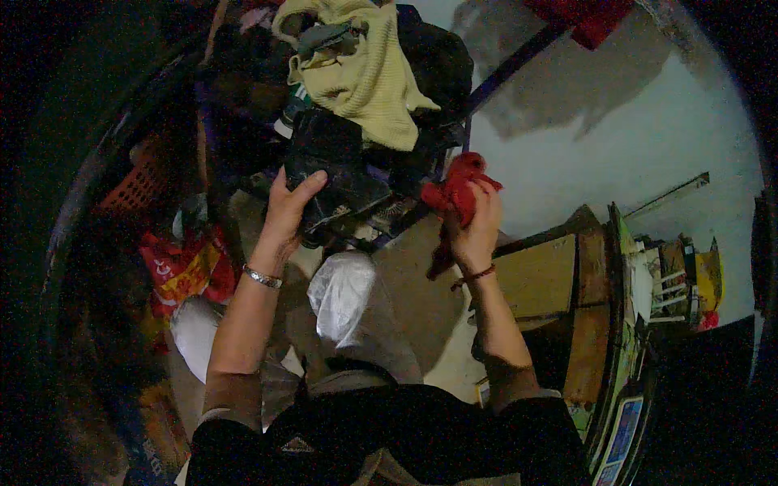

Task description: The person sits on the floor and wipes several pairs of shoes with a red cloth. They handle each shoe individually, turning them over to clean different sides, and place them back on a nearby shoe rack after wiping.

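Dark folded fabric (331, 176) lies in front of me, and my left hand (295, 203) rests on its left edge with the thumb on top. Whether those fingers grip it is hidden. My right hand (477, 222) holds a crumpled red cloth (459, 185) to the right of the dark fabric. Beyond my hands, a pale yellow ribbed knit garment (371, 82) is draped over the dark pile, with a grey-green item (328, 37) on it. A green and white item, perhaps a shoe (289, 115), shows at the pile's left side.
A translucent white plastic bag (341, 297) is below the pile. To the left are an orange perforated basket (137, 176) and a red and yellow bag (194, 267). Cardboard panels (538, 282) and a cluttered shelf (662, 279) stand at right, beside a pale wall (608, 140).
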{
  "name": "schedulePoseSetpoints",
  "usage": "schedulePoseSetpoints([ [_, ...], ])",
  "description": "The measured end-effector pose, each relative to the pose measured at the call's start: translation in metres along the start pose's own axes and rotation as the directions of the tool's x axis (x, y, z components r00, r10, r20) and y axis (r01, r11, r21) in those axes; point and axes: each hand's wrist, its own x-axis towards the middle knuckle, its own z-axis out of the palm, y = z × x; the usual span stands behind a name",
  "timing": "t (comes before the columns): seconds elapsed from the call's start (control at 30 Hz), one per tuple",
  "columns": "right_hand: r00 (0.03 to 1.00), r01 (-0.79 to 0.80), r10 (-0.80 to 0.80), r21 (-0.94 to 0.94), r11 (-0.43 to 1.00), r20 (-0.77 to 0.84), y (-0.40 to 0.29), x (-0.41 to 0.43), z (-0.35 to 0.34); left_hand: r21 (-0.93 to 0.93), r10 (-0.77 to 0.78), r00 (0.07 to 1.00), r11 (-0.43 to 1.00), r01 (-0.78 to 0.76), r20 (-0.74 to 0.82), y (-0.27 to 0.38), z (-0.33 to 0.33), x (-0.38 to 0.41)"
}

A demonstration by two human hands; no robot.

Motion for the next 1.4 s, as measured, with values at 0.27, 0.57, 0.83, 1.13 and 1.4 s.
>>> schedulePoseSetpoints([
  [0.27,0.599,0.641,0.025,-0.498,0.584,0.8,-0.006,0.034,0.093,-0.021,-0.021,0.998,1.0,0.02,-0.062,-0.005,-0.002,-0.001],
  [0.57,0.444,0.629,0.215,-0.474,0.616,0.87,-0.042,0.053,0.123,0.059,-0.092,0.994,0.994,0.096,-0.061,-0.009,-0.021,0.005],
  [0.83,0.71,0.388,0.051,-0.451,0.804,0.702,-0.03,-0.021,0.115,0.09,-0.079,0.997,0.993,0.079,0.001,-0.014,-0.014,0.002],
  [1.13,0.856,-0.507,0.49,0.074,0.859,0.166,-0.003,-0.064,0.034,0.082,-0.077,0.995,0.993,0.082,-0.064,-0.03,-0.026,0.007],
  [1.4,0.994,0.095,-0.105,0.625,0.775,-0.022,-0.179,0.011,0.045,-0.159,-0.029,0.997,0.986,0.04,0.072,-0.042,-0.088,-0.014],
])
